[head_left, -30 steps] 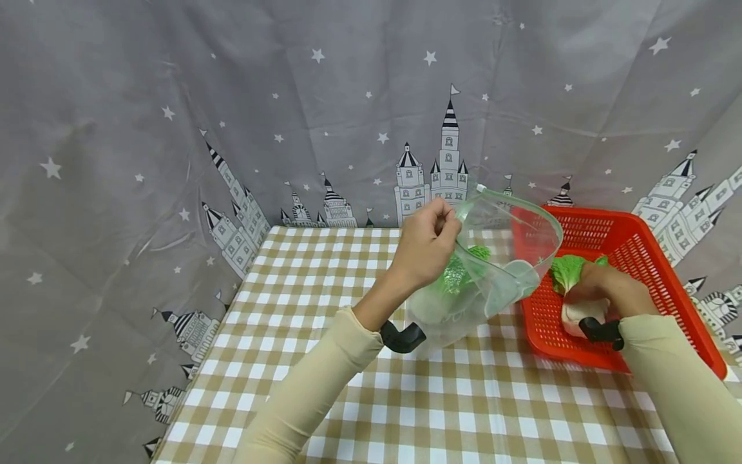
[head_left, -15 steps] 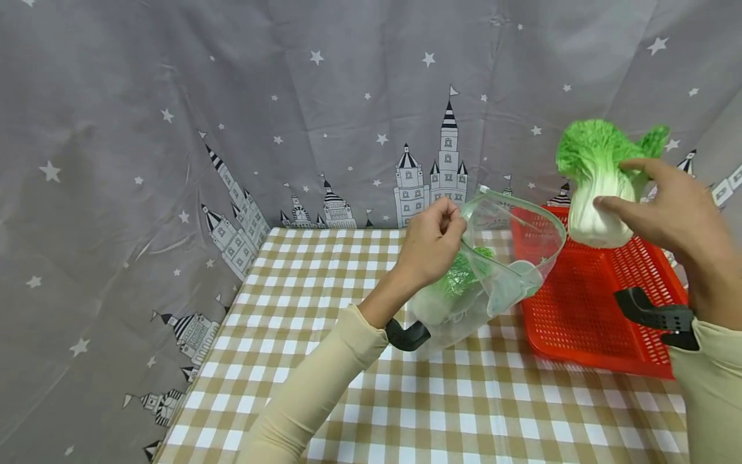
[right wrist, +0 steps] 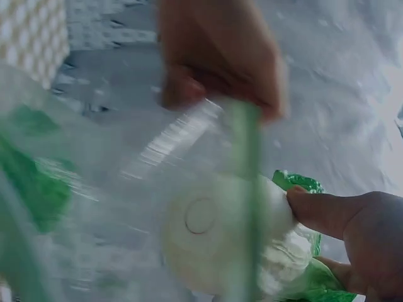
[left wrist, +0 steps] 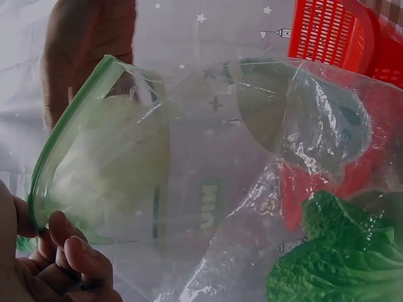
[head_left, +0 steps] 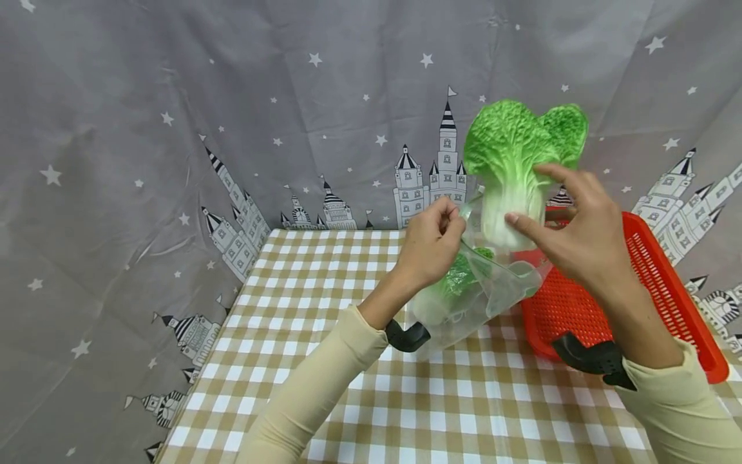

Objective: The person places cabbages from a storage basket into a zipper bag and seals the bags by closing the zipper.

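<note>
cabbage (head_left: 510, 167), upper right, is held by widely parted right fingers (head_left: 563, 175). left fingers (head_left: 453, 231), nearly together, pinch a bag (head_left: 513, 290); its lettering (left wrist: 209, 204) is unclear.

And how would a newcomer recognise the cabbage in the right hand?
On the checkered table is a red basket; beside it, a clear bag. At its mouth, the right hand holds the cabbage. Its green leaves rise above the bag; the other cabbage lies inside.
</note>
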Demonstrator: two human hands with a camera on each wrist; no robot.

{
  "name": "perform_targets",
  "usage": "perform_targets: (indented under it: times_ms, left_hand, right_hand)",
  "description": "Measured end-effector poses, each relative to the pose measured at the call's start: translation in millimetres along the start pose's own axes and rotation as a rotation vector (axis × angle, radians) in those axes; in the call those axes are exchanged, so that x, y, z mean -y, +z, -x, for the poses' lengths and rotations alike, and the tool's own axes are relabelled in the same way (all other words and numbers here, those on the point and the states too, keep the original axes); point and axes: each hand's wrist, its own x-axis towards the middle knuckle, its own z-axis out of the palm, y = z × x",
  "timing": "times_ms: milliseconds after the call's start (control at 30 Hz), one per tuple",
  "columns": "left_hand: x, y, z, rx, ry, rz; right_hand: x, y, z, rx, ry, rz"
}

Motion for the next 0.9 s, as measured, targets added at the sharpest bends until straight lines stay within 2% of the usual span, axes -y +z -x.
perform_targets:
  times_ms: [133, 300, 467, 600, 667, 800, 900]
  left_hand:
    - [0.7, -0.7, 0.9, -0.019, 0.015, -0.010]
    - [3.6, -1.7, 3.3, -0.054, 0.063, -0.015]
    - [6.8, -4.3, 7.4, -0.078, 0.088, 0.009]
    - [9.2, -7.5, 10.8, -0.086, 0.093, 0.027]
    - [10.2, -9.3, 12.3, -0.083, 0.096, 0.024]
    - [11.6, -14.4, 15.1, -0.073, 0.089, 0.016]
    - [13.0, -20.1, 16.8, -0.079, 0.087, 0.019]
  right_hand:
    - [-4, 15, 14.0, 0.061, -0.031, 0.013]
    - [-8, 15, 20.1, 0.152, -0.062, 0.081]
    - [-14, 8, 21.5, 0.247, -0.196, 0.137]
    - [-21, 8, 24.6, 0.284, -0.244, 0.119]
    - [-24, 11, 26.5, 0.273, -0.211, 0.069]
    - [-26, 16, 27.9, 0.158, -0.138, 0.019]
    - [-26, 16, 25.9, 0.060, -0.107, 0.058]
